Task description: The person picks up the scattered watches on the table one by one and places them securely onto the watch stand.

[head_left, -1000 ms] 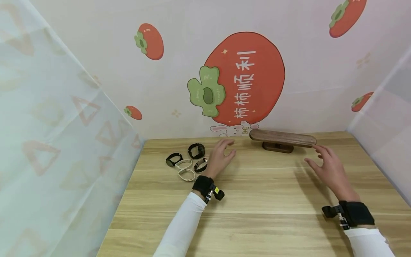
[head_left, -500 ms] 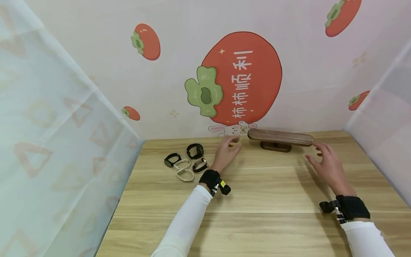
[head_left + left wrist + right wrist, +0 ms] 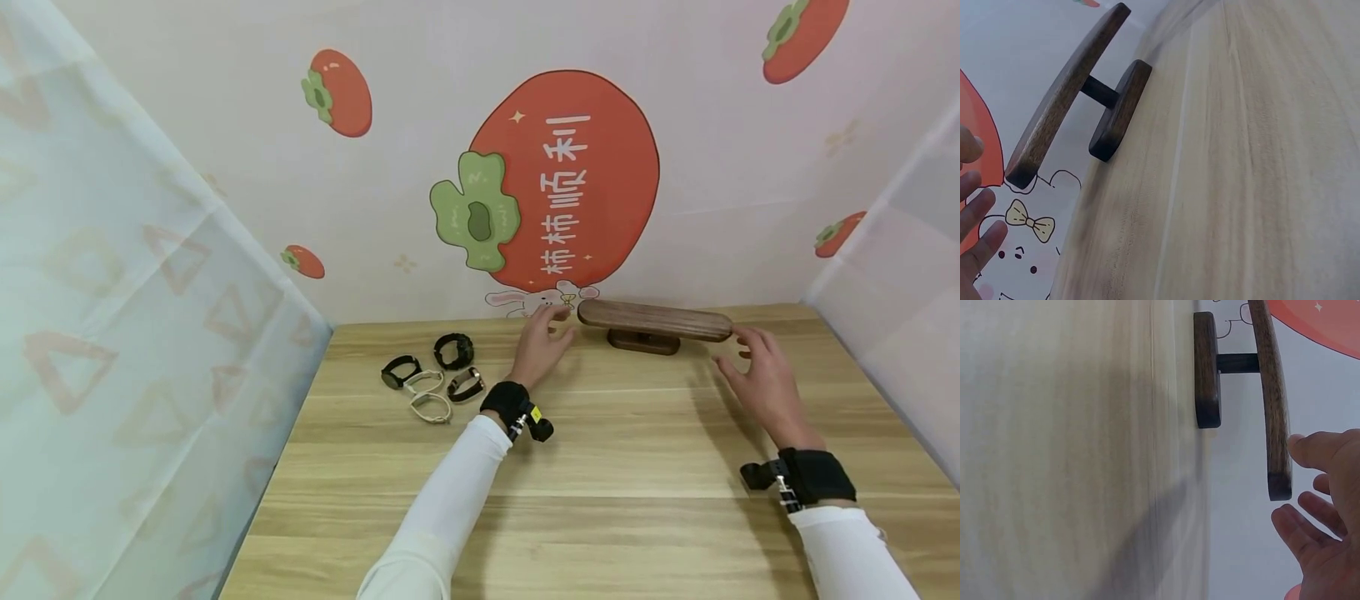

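Observation:
A dark wooden T-shaped stand (image 3: 654,321) stands at the table's back, its long bar held above a small base (image 3: 643,342) by a short post. My left hand (image 3: 540,346) hovers just off the bar's left end, fingers loosely bent and holding nothing. In the left wrist view, its fingers (image 3: 985,240) show a gap to the bar (image 3: 1054,109). By the right end is my right hand (image 3: 767,385), also holding nothing. The right wrist view has its thumb (image 3: 1316,450) right at the bar (image 3: 1274,412); whether they touch, I cannot tell.
Several watches and bands lie at the back left: a chunky black watch (image 3: 463,350), a round-faced black watch (image 3: 393,377), a dark narrow band (image 3: 467,390) and pale bands (image 3: 431,408). A printed back wall (image 3: 405,192) and side sheets (image 3: 135,375) enclose the wooden table (image 3: 600,533).
My left hand has moved right, away from the watches and up to the stand's left end. The right hand stays by the right end with little shift. The stand and watches stay put.

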`<state>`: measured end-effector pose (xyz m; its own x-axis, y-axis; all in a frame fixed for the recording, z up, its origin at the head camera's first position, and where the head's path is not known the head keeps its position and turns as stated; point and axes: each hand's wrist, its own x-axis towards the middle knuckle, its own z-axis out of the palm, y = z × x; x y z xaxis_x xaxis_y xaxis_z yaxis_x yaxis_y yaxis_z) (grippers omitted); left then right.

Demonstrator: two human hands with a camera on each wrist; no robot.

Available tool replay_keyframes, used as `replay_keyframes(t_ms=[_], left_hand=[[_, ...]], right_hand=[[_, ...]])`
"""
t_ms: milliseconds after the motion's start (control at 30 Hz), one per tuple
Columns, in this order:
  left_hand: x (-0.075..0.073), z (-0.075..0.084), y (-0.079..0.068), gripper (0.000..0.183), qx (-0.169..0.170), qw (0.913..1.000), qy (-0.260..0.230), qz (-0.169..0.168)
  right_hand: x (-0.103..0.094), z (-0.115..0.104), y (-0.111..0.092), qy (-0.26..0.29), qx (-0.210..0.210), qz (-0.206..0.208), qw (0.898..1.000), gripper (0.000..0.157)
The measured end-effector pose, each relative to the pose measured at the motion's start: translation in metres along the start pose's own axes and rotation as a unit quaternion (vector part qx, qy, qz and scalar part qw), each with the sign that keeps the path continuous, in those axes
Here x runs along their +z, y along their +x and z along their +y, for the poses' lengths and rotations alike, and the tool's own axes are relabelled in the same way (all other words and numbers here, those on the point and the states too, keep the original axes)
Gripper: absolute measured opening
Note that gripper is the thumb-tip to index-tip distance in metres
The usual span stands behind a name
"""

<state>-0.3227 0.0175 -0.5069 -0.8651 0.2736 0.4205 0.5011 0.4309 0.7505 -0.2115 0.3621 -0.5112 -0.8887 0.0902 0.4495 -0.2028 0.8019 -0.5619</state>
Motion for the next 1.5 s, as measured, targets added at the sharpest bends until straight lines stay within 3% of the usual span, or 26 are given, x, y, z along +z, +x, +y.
replay_keyframes(t_ms=[400,600,1000,1500], left_hand=[[0.009,-0.003,0.019,0.044,-0.010,0.9996,0.021,-0.018],[0.011,-0.006,0.026,0.047,-0.013,0.9985,0.035,-0.041],[0.021,-0.005,0.034,0.055,-0.052,0.9952,0.001,-0.082],[0.027,-0.003,0.040,0.061,-0.059,0.9920,-0.011,-0.110]], right_hand=[[0.000,0.007,0.009,0.009,0.011,0.002,1.000,0.056],[0.004,0.009,0.016,0.007,0.022,-0.018,1.000,0.066],[0.002,0.011,0.023,0.014,0.037,-0.045,0.998,0.066],[0.005,0.012,0.027,0.047,0.038,-0.042,0.997,0.061]])
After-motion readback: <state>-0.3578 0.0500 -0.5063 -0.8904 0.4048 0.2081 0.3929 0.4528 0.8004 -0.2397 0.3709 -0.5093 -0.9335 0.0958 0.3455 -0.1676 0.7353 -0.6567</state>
